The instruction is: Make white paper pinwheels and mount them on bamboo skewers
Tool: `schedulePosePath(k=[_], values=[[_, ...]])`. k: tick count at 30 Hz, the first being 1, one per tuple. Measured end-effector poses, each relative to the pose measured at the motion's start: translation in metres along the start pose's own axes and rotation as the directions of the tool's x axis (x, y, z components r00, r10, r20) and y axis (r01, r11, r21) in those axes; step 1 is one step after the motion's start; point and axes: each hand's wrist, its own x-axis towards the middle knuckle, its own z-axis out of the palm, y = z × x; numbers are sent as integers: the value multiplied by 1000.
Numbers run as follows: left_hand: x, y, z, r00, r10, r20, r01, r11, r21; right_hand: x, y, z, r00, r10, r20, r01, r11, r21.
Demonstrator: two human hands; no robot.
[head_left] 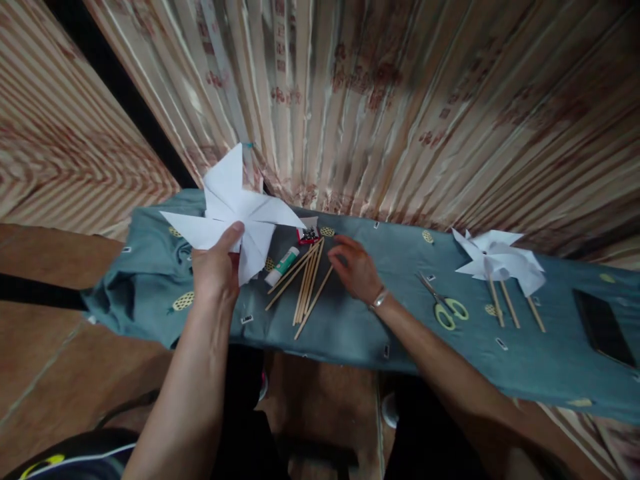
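My left hand (217, 263) grips a white paper pinwheel (235, 207), thumb pressed near its centre, above the left part of the cloth. My right hand (356, 268) has its fingers curled together beside several wooden sticks (306, 283). The upper end of the rightmost stick meets its fingertips; whether they hold that stick or something tiny, I cannot make out. Just left of that hand is a small red box (309, 231) with dark little pieces inside. A glue stick (283, 265) lies between the pinwheel and the wooden sticks.
A blue-green cloth (345, 333) with pineapple prints covers the narrow table. Scissors (444, 303) with pale green handles lie right of my right hand. Farther right are white pinwheels (500, 260) on sticks and a dark phone-like slab (603, 327). A patterned curtain (350, 100) hangs behind.
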Motion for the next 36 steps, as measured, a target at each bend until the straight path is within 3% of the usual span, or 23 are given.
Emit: schedulePosePath(k=[4,9,22,27,36], values=[[2,1,-2,1000,3,8,-3,999,-35,54,4,28,994,-1,110,22,982,-190],[2,0,-4,999,-2,42,2,1000,13,81,10,46,971,-35,237,99,960,-263],[5,-4,-6,995,-3,100,1,1000,20,108,4,54,911,-147,385,272,917,-293],[5,-6,-8,990,-10,142,3,999,50,106,4,55,912,-149,381,278,909,-309],[3,-7,-4,994,-19,107,15,999,40,110,5,58,920,-130,370,251,920,-301]])
